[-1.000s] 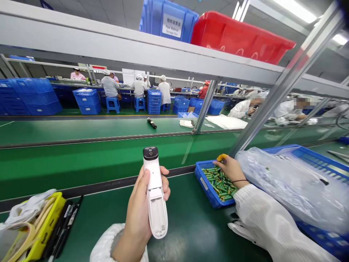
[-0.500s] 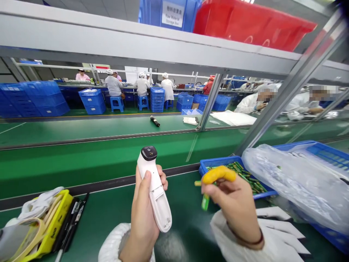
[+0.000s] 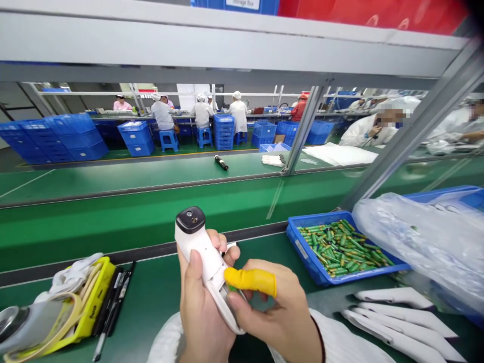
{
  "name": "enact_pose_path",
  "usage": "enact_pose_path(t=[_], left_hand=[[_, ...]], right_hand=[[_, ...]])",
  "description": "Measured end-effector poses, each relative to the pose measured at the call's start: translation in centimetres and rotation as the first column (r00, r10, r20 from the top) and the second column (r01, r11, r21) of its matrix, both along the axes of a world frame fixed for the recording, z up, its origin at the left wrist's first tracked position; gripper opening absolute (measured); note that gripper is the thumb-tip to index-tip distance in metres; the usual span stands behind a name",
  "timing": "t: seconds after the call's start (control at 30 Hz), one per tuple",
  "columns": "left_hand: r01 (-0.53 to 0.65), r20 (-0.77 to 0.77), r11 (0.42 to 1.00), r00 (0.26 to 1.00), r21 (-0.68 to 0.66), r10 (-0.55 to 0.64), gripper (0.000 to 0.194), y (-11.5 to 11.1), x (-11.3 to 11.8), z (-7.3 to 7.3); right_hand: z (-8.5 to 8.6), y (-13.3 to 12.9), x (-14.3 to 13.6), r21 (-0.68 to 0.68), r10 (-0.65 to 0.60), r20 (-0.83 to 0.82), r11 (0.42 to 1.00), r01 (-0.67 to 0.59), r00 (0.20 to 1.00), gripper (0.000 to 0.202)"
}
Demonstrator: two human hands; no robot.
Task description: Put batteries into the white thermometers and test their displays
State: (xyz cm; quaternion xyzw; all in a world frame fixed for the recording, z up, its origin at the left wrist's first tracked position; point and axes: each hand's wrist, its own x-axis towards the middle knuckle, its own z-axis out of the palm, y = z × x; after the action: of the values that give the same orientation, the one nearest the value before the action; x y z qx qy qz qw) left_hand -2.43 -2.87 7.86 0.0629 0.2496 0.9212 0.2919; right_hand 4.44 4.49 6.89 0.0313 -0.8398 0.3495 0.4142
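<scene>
My left hand (image 3: pixel 204 317) is wrapped round a white handheld thermometer (image 3: pixel 198 249) with a black tip, its battery compartment facing up and uncovered. Over that compartment is my right hand (image 3: pixel 280 307), with a yellow finger cot (image 3: pixel 251 281) on the index finger. Between its thumb and index finger a bit of a green battery (image 3: pixel 231 288) shows at the compartment; how far in it sits is hidden by the fingers. To the right, a blue tray (image 3: pixel 308 266) holds many loose green batteries (image 3: pixel 340 247).
Several white plastic parts (image 3: pixel 401 317) lie at the right, below a clear plastic bag (image 3: pixel 412 237). At left are a yellow bin (image 3: pixel 94 302) and black pens (image 3: pixel 113 302). A metal post (image 3: pixel 393 151) slants up to a shelf (image 3: pixel 227 40). Co-workers sit farther back.
My right hand has moved left from beside the battery tray to the thermometer, bringing green batteries to its compartment. The thermometer has shifted slightly left, and the camera view has tilted down.
</scene>
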Motion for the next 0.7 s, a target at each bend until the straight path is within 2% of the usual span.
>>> enact_pose_path(t=[0.07,0.17,0.23,0.3,0.37,0.4,0.43,0.5,0.53,0.57,0.6,0.7], left_hand=[[-0.006,0.027,1.000,1.000,-0.021,0.006,0.022,-0.2,-0.2,0.3],[-0.160,-0.012,0.985,0.987,-0.061,0.160,0.016,-0.5,-0.7,0.8],[-0.209,-0.038,0.975,0.978,-0.080,0.206,0.017,-0.7,-1.1,1.1],[-0.167,-0.036,0.982,0.986,-0.084,0.164,0.021,-0.7,-1.3,1.2],[-0.116,-0.039,0.991,0.993,-0.072,0.113,0.024,-0.6,-1.3,1.2],[-0.104,-0.049,0.992,0.994,-0.067,0.101,0.024,-0.6,-1.3,1.1],[-0.101,-0.058,0.993,0.994,-0.061,0.097,0.023,-0.5,-1.3,1.1],[-0.101,-0.066,0.993,0.993,-0.053,0.098,0.021,-0.4,-1.3,0.9],[-0.098,-0.070,0.994,0.993,-0.048,0.095,0.021,-0.4,-1.3,0.9],[-0.093,-0.075,0.995,0.993,-0.042,0.090,0.020,-0.3,-1.2,0.8],[-0.080,-0.082,0.996,0.994,-0.035,0.077,0.020,-0.3,-1.2,0.7],[0.015,-0.119,0.999,0.993,-0.033,-0.019,0.022,-0.4,-1.2,0.6]], right_hand=[[0.0,0.0,0.2,0.091,0.004,0.045,0.996,-0.008,0.999,0.020],[0.1,-0.4,0.5,0.318,-0.095,0.096,0.946,0.060,0.991,0.033],[0.2,-0.5,0.7,0.344,-0.120,0.115,0.936,0.074,0.986,0.041],[0.2,-0.4,1.0,0.226,-0.080,0.119,0.973,0.051,0.990,0.042],[0.3,0.0,1.5,-0.027,-0.002,0.088,1.000,0.004,0.996,0.033],[0.2,0.2,1.6,-0.186,0.049,0.062,0.982,-0.036,0.997,0.027],[0.1,0.4,1.8,-0.337,0.120,0.036,0.936,-0.101,0.992,0.023],[-0.1,0.6,1.9,-0.556,0.285,-0.024,0.793,-0.250,0.958,0.020],[-0.1,0.6,1.8,-0.612,0.346,-0.053,0.730,-0.305,0.937,0.023],[-0.2,0.6,1.7,-0.636,0.392,-0.071,0.691,-0.344,0.917,0.026],[-0.2,0.6,1.5,-0.638,0.416,-0.069,0.681,-0.360,0.907,0.028],[0.0,0.7,1.3,-0.584,0.380,-0.030,0.744,-0.324,0.925,0.025]])
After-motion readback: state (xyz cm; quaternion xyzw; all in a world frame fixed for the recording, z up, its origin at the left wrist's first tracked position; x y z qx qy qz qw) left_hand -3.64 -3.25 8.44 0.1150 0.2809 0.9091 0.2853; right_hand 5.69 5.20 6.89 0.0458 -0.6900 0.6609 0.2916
